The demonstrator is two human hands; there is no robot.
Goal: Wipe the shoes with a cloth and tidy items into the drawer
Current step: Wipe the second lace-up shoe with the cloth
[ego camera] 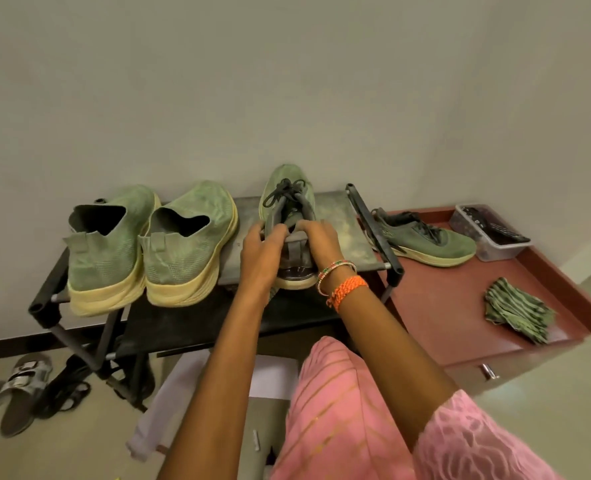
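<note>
Fingers probably grip laced shoe, heel hidden.

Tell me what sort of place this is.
Probably a home entryway or shoe corner: a black shoe rack against a plain wall, green sneakers on it, sandals on the tiled floor.

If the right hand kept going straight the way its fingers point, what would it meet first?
The right hand already grips the laced green shoe at its collar; beyond that lies the pale wall, though depth is unclear.
</note>
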